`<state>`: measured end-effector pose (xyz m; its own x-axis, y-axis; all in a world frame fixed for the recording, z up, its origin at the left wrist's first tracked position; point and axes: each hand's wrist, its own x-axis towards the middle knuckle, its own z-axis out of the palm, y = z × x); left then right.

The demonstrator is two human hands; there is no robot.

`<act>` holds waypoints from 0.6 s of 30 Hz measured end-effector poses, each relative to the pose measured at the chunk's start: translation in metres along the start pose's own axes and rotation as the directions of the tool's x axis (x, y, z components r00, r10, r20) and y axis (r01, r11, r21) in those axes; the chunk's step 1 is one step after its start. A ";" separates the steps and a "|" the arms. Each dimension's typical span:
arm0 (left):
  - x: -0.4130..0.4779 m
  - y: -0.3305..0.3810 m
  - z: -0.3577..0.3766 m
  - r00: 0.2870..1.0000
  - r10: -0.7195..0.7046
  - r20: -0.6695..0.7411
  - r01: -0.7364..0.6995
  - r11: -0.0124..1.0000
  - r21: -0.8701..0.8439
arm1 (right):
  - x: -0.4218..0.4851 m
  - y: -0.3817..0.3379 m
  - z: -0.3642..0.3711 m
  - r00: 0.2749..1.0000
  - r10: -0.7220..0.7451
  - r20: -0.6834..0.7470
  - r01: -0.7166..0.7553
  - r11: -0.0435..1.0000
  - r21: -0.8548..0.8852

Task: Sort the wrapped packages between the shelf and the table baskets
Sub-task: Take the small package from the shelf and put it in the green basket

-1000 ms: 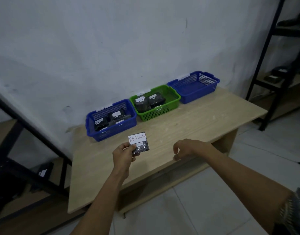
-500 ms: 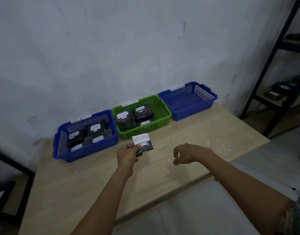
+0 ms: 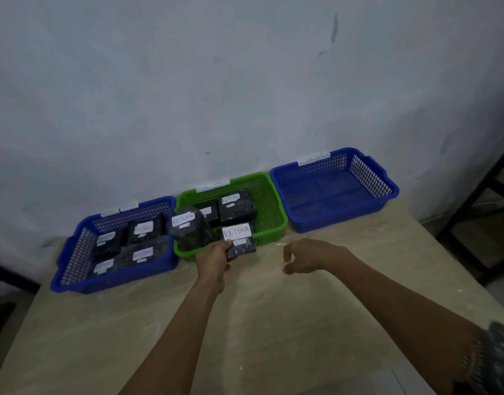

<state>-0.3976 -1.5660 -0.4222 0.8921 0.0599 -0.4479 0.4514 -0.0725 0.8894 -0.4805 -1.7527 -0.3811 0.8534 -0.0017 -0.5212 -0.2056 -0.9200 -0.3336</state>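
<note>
A small dark package (image 3: 241,246) is pinched at its near left corner by the left hand (image 3: 213,262), thumb on top and fingers beneath. It is held in the air at the near wall of the green basket (image 3: 279,208), about level with the rim and not yet inside. The right hand (image 3: 305,256) is held apart above the surface (image 3: 273,323), fingers loosely curled, with nothing in it.

The package is presented flat, broad face up, with a white label (image 3: 236,232) reading RETURN on its far half. The lettering is read upright from the person's side. The outline looks close to square. A slightly longer axis seems to run away from the person, though this cannot be settled.

It is judged light, since one corner pinch carries it level. The glossy wrap is likely to be slippery and to give a little under pressure. A firmer hold would be had across the two side edges, clear of the label. Similar packages are seen in the green basket and in the left blue basket (image 3: 74,269).
</note>
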 end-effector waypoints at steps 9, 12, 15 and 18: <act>0.042 0.009 0.066 0.990 -0.044 -0.131 0.039 0.998 -0.041 | 0.068 0.049 -0.028 0.988 -0.088 -0.130 0.090 0.996 0.011; 0.066 0.009 0.081 0.991 -0.028 -0.129 0.030 0.999 0.017 | 0.085 0.055 -0.033 0.975 -0.103 -0.195 0.105 0.994 -0.001; 0.087 0.008 0.095 0.992 0.002 -0.130 0.013 0.994 0.112 | 0.104 0.061 -0.038 0.968 -0.149 -0.201 0.137 0.988 -0.072; 0.102 0.004 0.108 0.995 0.033 -0.098 -0.008 0.971 0.240 | 0.124 0.064 -0.046 0.953 -0.163 -0.257 0.138 0.984 -0.110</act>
<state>-0.3026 -1.6675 -0.4747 0.9000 0.1545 -0.4076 0.4359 -0.3097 0.8450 -0.3659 -1.8293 -0.4308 0.9696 0.0472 -0.2401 -0.0315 -0.9490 -0.3136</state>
